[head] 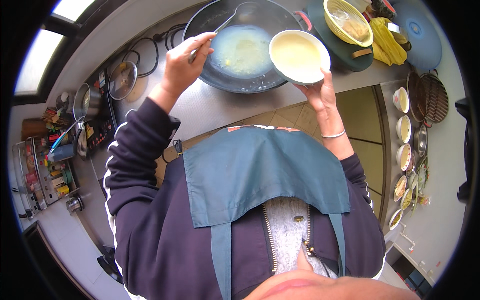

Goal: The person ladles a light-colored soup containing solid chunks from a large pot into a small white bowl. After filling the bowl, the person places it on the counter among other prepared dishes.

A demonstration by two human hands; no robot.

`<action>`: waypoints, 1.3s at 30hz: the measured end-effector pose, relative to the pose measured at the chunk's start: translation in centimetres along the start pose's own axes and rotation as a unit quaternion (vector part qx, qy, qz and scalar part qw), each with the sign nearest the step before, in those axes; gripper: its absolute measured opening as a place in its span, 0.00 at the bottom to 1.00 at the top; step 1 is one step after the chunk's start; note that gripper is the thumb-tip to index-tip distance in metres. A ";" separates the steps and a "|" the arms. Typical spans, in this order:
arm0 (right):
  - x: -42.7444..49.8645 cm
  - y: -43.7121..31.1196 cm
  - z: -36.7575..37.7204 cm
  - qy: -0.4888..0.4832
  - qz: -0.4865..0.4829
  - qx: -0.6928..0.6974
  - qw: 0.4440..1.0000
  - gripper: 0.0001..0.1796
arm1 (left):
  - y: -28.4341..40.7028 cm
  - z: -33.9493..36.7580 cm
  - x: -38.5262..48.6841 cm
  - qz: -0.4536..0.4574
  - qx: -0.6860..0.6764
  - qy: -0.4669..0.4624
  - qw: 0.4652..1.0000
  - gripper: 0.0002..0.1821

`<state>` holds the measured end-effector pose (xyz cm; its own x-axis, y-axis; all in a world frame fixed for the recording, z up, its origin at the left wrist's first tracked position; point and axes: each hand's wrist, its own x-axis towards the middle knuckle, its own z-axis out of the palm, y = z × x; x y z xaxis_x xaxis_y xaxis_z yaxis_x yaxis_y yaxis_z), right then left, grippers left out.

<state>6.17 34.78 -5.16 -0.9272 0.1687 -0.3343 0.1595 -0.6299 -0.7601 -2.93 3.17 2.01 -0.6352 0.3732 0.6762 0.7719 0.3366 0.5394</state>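
My left hand grips the handle of a metal ladle, which reaches over the dark wok towards its far side. Cloudy, pale yellow liquid with small bits in it pools in the wok's bottom. At the wok's right rim, my right hand holds a white bowl from below and the side, thumb at the rim. Pale yellow liquid fills much of this bowl. A few white bits stick to the wok's near wall.
A yellow plastic basket rests on a dark green lid right of the wok, beside a yellow bag. Black cables and a glass lid lie left. Several bowls line the right counter.
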 end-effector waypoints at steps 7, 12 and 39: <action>-0.2 0.0 0.3 0.022 -0.010 -0.022 0.999 0.45 | -4.6 2.1 -2.4 -0.069 -0.006 -0.032 0.997 0.09; -0.3 -0.1 0.5 0.019 -0.010 -0.023 1.000 0.45 | -3.5 1.0 -3.4 -0.307 -0.222 -0.010 0.926 0.12; 0.5 0.4 -0.8 0.009 -0.011 0.004 1.000 0.44 | -4.0 -5.5 -5.0 -0.524 -0.349 0.101 0.770 0.14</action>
<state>6.00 35.24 -6.09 -0.9241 0.1972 -0.3272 0.1353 -0.6320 -0.7631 -2.74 -4.80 -0.77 -0.9566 0.0480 -0.2873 -0.2909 -0.2119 0.9330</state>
